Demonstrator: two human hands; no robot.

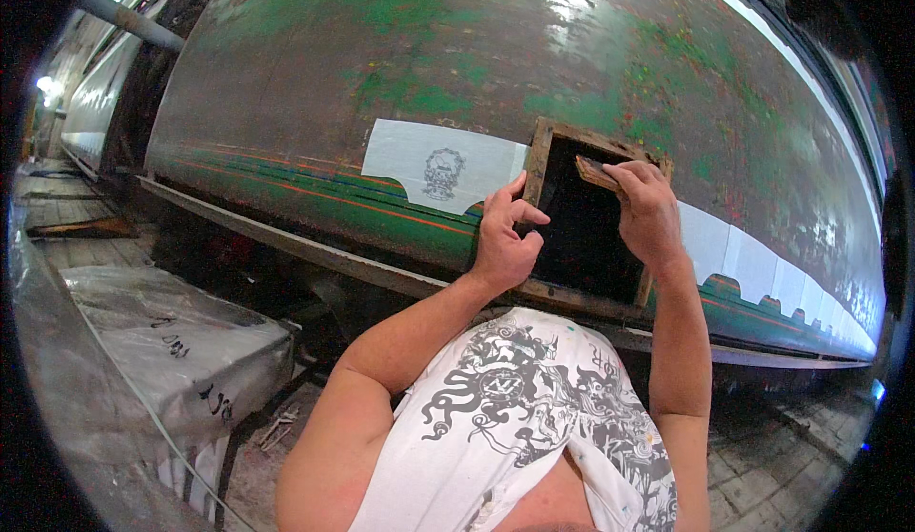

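A wooden screen-printing frame [538, 165] with a dark inside [583, 236] lies on the large green-brown table [315, 65] in front of me. My right hand [650, 210] grips a small wooden-handled squeegee [593, 172] over the frame's far right part; fingers and thumb are closed on it. My left hand [507, 241] is at the frame's left side, its index finger against the wooden edge and its fingers apart, holding nothing. Just left of the frame lies a white cut piece [396, 155] bearing a black printed emblem [444, 173]. The surface beneath the frame is hidden.
More white cut pieces [743, 255] lie in a row to the right of the frame. A rail [276, 235] runs along the table's near edge. Plastic-wrapped stacks [181, 341] stand at the lower left, near my left arm. Another long table [91, 117] is at far left.
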